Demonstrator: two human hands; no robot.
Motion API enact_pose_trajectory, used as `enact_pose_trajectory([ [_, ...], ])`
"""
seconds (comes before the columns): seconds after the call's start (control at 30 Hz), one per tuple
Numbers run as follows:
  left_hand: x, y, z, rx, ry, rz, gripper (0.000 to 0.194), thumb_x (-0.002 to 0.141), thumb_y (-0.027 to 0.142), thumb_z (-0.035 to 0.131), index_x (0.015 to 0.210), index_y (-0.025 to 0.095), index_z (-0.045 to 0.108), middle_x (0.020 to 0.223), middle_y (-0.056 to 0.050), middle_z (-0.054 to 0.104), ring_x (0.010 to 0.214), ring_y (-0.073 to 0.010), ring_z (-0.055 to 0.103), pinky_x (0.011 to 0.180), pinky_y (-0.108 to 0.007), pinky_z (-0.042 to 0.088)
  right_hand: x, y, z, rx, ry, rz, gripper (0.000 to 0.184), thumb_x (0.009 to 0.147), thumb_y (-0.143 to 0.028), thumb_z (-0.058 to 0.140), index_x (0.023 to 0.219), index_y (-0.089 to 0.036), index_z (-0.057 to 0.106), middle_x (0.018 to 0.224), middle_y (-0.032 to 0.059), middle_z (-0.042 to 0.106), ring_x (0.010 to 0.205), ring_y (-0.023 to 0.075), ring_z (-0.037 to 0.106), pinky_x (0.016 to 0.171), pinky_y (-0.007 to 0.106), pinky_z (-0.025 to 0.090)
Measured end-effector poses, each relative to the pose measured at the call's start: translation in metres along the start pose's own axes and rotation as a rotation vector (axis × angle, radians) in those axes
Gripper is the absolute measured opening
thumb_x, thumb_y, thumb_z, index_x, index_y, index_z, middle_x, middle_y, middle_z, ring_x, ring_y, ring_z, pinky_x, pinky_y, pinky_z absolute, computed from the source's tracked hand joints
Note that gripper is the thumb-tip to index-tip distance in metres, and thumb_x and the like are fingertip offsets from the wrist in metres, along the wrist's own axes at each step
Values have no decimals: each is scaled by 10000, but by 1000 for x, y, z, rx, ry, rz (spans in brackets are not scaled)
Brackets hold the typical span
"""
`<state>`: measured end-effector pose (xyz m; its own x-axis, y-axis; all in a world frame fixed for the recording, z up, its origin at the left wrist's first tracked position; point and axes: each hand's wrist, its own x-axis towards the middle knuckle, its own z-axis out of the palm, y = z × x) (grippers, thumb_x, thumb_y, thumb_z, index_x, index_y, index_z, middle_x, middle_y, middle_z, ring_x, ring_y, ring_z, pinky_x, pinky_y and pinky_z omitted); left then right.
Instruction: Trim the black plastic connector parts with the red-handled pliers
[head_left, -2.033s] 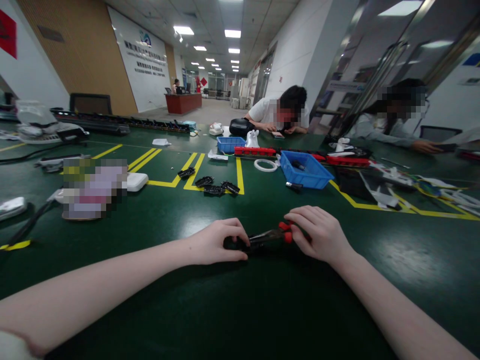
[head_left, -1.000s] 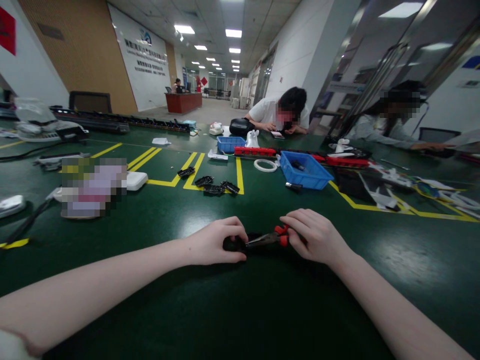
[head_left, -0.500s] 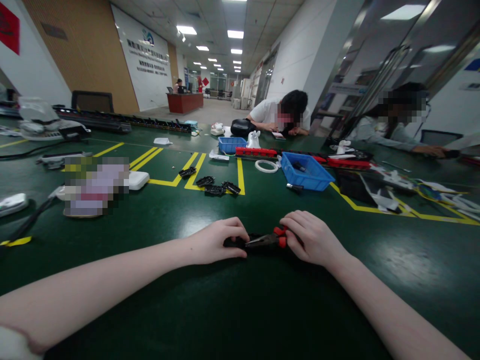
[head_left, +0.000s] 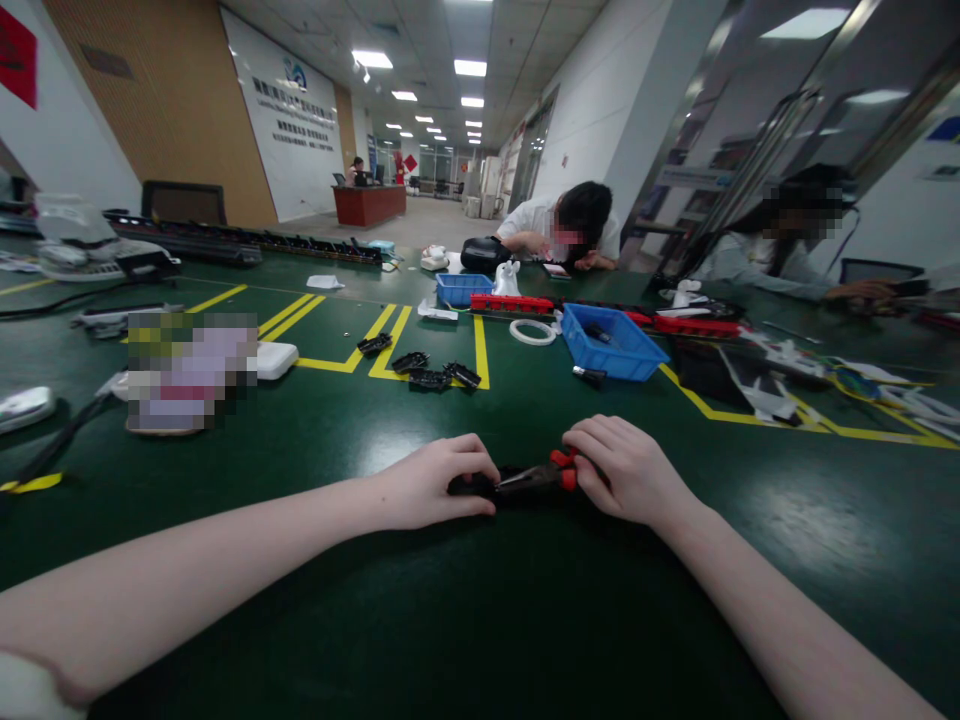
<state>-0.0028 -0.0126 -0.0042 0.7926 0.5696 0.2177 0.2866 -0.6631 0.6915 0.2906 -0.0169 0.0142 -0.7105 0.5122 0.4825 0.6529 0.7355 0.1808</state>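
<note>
In the middle of the green table (head_left: 450, 620), my left hand (head_left: 435, 482) is closed around a small black part (head_left: 471, 486), which its fingers partly hide. My right hand (head_left: 626, 468) grips the red handles of a pair of long-nose pliers (head_left: 531, 481). The pliers' jaws point left and meet the black part between my left thumb and fingers. Whether the jaw tips hold anything is too dark to make out. Beyond my left hand lie several black slotted pieces (head_left: 430, 380).
A blue bin (head_left: 619, 350) with dark items stands beyond my right hand, a white ring (head_left: 532, 332) beside it. Long red parts (head_left: 514, 303) lie behind. On the left are a phone (head_left: 191, 380) and a white box (head_left: 274, 361). Two people sit across the table.
The pliers and my right hand have shifted very slightly, the handles a little up and to the right. My left hand stays almost still on the black part.
</note>
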Motion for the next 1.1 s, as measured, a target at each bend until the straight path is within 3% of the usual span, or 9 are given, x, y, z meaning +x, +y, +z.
enact_pose_trajectory([
  [0.3,0,0,0,3,5,17,229,886,313,706,1077,196,658,1108,-62,581,975,-204,605,837,-329,511,1,-1,-1,-12,2,-6,178,862,-155,447,909,-135,618,855,99,664,754,206,587,671,352,455],
  [0.77,0,1,0,52,-7,32,243,885,337,708,1077,197,656,1078,-57,580,961,-206,598,799,-310,495,3,-9,-3,-68,46,-35,182,869,-155,435,902,-155,614,839,75,678,772,198,603,847,395,444],
  [1.1,0,3,-1,29,-7,10,249,880,329,717,1085,201,657,1090,-43,572,950,-189,596,813,-311,499,5,-1,-7,-87,50,-55,183,862,-162,445,905,-161,623,830,71,679,768,202,596,841,398,438],
])
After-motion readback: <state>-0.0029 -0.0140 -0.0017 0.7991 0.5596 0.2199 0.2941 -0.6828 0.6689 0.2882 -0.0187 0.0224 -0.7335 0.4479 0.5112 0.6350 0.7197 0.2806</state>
